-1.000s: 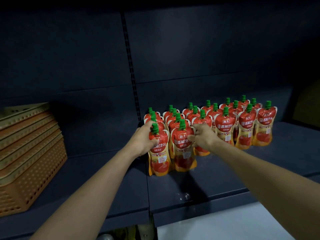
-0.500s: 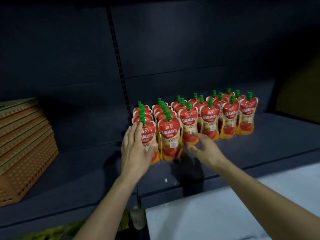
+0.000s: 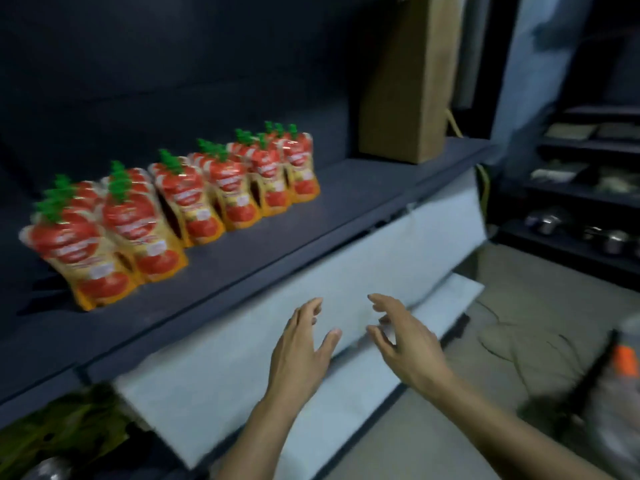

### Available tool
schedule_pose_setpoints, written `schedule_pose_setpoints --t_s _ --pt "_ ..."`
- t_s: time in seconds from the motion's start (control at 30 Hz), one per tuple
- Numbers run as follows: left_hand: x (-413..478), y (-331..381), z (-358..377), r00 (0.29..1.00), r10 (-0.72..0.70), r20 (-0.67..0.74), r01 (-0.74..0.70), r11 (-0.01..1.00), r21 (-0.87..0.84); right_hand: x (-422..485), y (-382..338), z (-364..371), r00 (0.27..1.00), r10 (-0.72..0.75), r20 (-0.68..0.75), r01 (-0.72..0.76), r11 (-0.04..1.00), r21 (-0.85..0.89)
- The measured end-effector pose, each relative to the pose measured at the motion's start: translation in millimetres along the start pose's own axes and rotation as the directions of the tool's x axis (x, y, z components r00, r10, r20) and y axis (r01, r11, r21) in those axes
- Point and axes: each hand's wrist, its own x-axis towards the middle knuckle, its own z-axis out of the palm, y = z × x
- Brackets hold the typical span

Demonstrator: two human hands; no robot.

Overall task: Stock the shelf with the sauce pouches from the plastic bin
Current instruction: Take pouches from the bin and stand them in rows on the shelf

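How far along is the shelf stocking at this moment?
Done: several rows of red sauce pouches with green caps stand upright on the dark shelf. In hand: nothing; the left hand and right hand are open and empty below the shelf edge. Left: bare shelf remains beside the brown cardboard box; the plastic bin is not in view.

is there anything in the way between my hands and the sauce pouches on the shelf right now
Nothing visible. Both the left hand and right hand are empty, open, below the shelf edge; only open air separates them from the sauce pouches.
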Motion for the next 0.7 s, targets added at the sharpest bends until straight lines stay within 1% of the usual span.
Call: schedule_pose_setpoints --t_s 0.13,0.2,0.3,0.4,0.5,0.6,0.7 --pt "-2.6 65.5 79.7 0.978 0.061 0.198 -0.058 0.998 -0.023 -47.5 77.2 -68.0 0.983 0.184 0.008 -0.183 0.982 -0.046" --pt "-9.6 99.8 121.1 0.954 0.089 0.286 -0.072 0.995 -0.069 -71.3 115.7 -101.0 0.961 0.277 0.004 -0.276 0.959 -0.063" --pt "-21.2 148.6 182.2 0.909 0.15 0.389 -0.118 0.987 -0.106 -107.6 172.6 -148.4 0.913 0.405 -0.046 -0.407 0.911 -0.061" --pt "-30.8 194.7 241.9 0.836 0.2 0.511 -0.155 0.979 -0.13 -145.6 227.9 -190.4 0.841 0.531 -0.102 -0.537 0.843 -0.035" --pt "-36.6 233.1 294.5 0.757 0.223 0.614 -0.162 0.975 -0.154 -178.9 277.0 -222.7 0.753 0.639 -0.155 -0.649 0.761 -0.014" --pt "-33.6 263.5 343.0 0.704 0.221 0.675 -0.145 0.975 -0.168 -204.1 323.0 -245.9 0.66 0.728 -0.185 -0.731 0.679 0.066" --pt "-22.9 289.1 391.1 0.65 0.258 0.715 -0.164 0.966 -0.199 -216.9 366.5 -266.2 0.596 0.776 -0.204 -0.769 0.625 0.13"
